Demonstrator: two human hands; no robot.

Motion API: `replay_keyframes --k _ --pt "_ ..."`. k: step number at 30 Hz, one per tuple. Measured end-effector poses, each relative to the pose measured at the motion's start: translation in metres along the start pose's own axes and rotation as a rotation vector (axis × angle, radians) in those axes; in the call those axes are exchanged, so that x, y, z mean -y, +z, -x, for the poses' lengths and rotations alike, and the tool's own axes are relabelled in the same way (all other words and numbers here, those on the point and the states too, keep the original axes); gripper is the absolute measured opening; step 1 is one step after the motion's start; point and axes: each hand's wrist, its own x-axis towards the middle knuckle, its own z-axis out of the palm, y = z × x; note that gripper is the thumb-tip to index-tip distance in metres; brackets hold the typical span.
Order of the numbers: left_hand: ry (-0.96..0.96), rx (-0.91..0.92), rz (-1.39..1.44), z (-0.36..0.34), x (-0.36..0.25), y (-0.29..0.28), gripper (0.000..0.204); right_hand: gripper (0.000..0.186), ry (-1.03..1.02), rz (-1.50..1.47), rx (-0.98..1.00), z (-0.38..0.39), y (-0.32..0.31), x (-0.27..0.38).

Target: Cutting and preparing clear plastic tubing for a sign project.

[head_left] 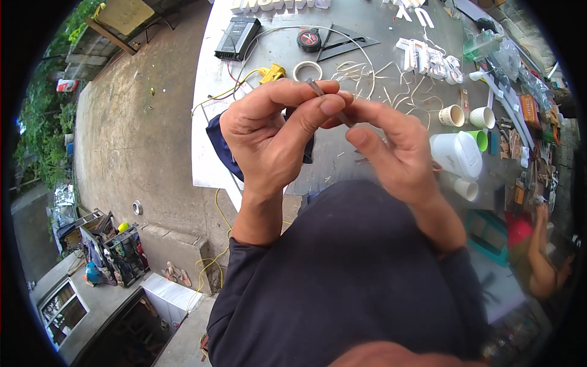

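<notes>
Both hands are raised over the grey table (330, 165), close together. Between them runs a thin, grey, rod-like piece (315, 87), tilted down to the right. My left hand (266, 128) pinches it between thumb and fingers. My right hand (394, 144) has its fingertips at the lower end, with the thumb close by; part of the piece is hidden behind the fingers. Just beyond the hands lie a roll of tape (307, 72), a yellow clamp-like tool (272, 74) and loose off-white strips (361, 72). Dark blue cloth (223, 147) shows behind my left hand.
Farther back are a black power supply box (237, 39), tape measure (309, 40), set square (348, 43) and white letter shapes (422, 60). Cups (451, 115) and a white container (455, 154) stand at right. Another person's arm (539, 254) shows at far right.
</notes>
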Motion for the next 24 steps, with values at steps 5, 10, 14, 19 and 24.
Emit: replay_keyframes --k 5,10,14,19,24 --pt "0.043 -0.089 -0.012 -0.011 -0.007 0.012 0.007 0.023 -0.293 0.401 -0.113 0.001 0.002 -0.007" --pt "0.107 -0.065 0.139 -0.012 -0.009 0.012 0.011 0.026 -0.530 0.603 -0.232 0.000 0.003 -0.011" --pt "0.164 -0.094 0.123 -0.008 -0.011 0.017 0.010 0.027 -0.431 0.545 -0.276 0.003 0.005 -0.011" --pt "0.277 -0.078 0.032 -0.004 -0.011 0.016 0.012 0.023 -0.283 0.398 -0.331 0.004 0.009 -0.008" --pt "0.262 -0.092 0.108 -0.001 -0.011 0.003 0.017 0.019 -0.248 0.317 -0.304 0.005 0.006 -0.004"
